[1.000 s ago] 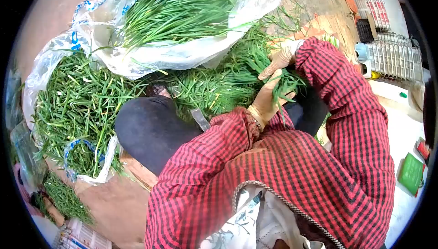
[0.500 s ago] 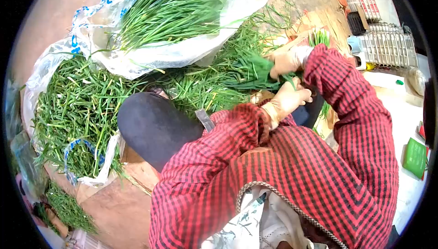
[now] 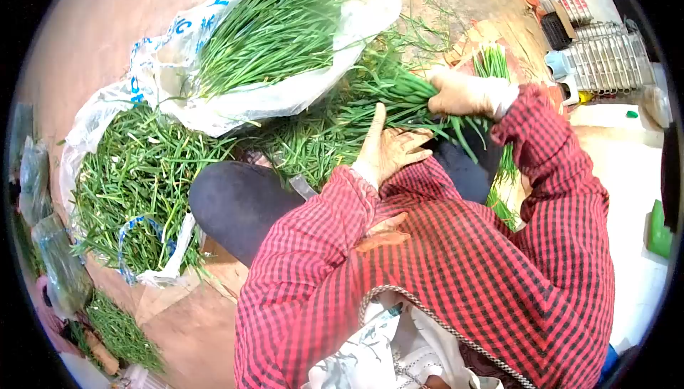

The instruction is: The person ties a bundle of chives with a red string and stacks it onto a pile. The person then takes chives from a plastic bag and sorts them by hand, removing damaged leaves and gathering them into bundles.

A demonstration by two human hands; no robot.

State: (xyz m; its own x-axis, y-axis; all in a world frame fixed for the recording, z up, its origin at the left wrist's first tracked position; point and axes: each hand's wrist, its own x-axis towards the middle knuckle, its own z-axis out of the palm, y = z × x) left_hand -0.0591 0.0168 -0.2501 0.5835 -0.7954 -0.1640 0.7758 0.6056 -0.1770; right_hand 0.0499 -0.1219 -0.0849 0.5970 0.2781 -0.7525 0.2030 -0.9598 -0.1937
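My right hand (image 3: 463, 93) is closed around a bunch of Chinese chives (image 3: 399, 93), whose blades spread left over the trimmings and whose other ends poke out below my fist. Just below the bunch, my left hand (image 3: 390, 145) is open with its fingers spread, near my dark-trousered knee. Another bunch of chives (image 3: 491, 61), with pale ends, lies beyond my right wrist. A grey strip (image 3: 303, 187) sits by my left cuff; I cannot make out what it is.
A white plastic bag (image 3: 370, 22) with blue print holds long chives (image 3: 274, 36). Loose trimmings (image 3: 142, 182) heap at the left. Wire racks (image 3: 609, 61) stand at the upper right. Wrapped bundles (image 3: 63, 264) lie at the far left, and a green box (image 3: 660, 229) sits at the right.
My hands have come apart. The left has opened and moved left and slightly down, while the right has shifted slightly right with the chives. The whole view has shifted a little.
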